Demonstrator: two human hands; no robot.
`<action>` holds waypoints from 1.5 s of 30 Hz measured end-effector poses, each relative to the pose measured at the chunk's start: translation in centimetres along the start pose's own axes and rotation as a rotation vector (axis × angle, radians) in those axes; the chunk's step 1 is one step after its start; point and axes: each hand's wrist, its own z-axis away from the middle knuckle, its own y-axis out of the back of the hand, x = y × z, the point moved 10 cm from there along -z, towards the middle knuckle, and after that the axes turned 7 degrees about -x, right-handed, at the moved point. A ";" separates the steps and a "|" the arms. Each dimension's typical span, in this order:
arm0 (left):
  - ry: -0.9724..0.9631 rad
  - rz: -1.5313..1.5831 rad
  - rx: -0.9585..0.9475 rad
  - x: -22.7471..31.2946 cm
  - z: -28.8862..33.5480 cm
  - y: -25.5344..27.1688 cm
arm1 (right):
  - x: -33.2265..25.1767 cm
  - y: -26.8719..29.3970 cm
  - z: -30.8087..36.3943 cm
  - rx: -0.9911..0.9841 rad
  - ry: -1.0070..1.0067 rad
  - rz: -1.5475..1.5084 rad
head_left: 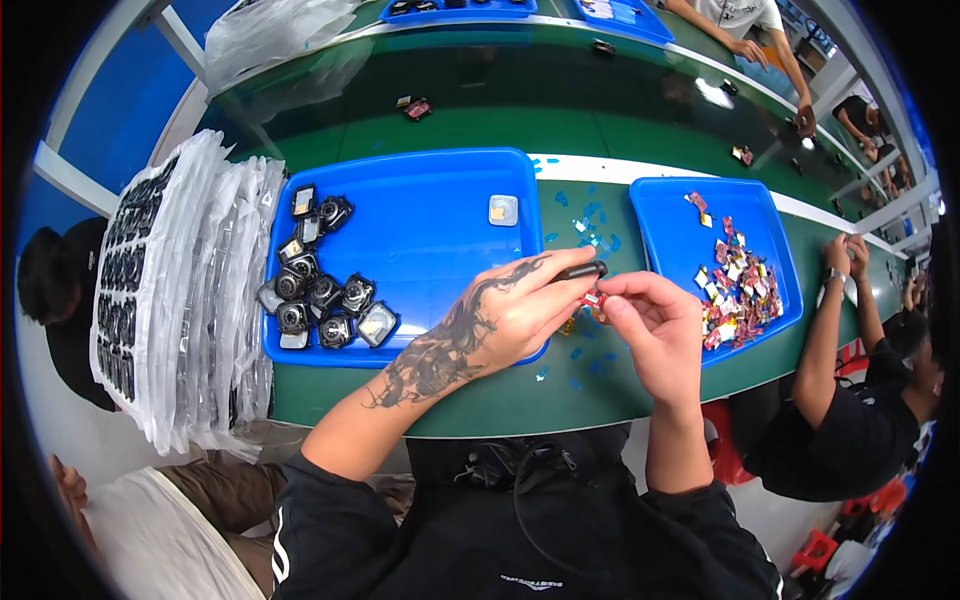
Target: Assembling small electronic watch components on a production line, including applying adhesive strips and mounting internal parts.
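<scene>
My left hand point(515, 315), with its tattooed forearm, is closed around a black watch case point(582, 270) held edge-up above the green table. Between the thumb and fingertips of my right hand point(655, 325) is a small red circuit board point(594, 299), close against the case. My fingers hide whether the two parts are joined. On the left, a blue tray point(430, 165) carries several black watch cases point(323, 292) in a cluster and a lone pale square piece point(503, 210). A second blue tray point(655, 190) on the right holds a heap of small red boards with yellow and white parts point(740, 290).
Stacked plastic-wrapped sheets of black parts point(180, 280) stand at the table's left end. Blue film scraps point(592, 215) lie between the trays. Beyond a white strip, a dark green conveyor belt point(480, 90) carries scattered parts. Co-workers' arms point(825, 330) are at the right.
</scene>
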 end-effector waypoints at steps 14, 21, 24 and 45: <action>0.239 0.373 -0.084 -2.4 0.6 -1.9 | 1.6 0.0 -0.1 -0.052 -0.032 -0.186; 0.702 0.791 -0.226 -5.0 2.7 -5.1 | 0.6 0.1 0.6 0.041 0.060 -0.026; 0.735 0.724 -0.275 -5.2 2.9 -5.3 | 0.2 0.2 0.6 0.076 0.084 0.091; 0.499 0.898 0.071 -4.7 2.5 -3.4 | -0.1 -0.6 -1.1 0.124 0.128 0.327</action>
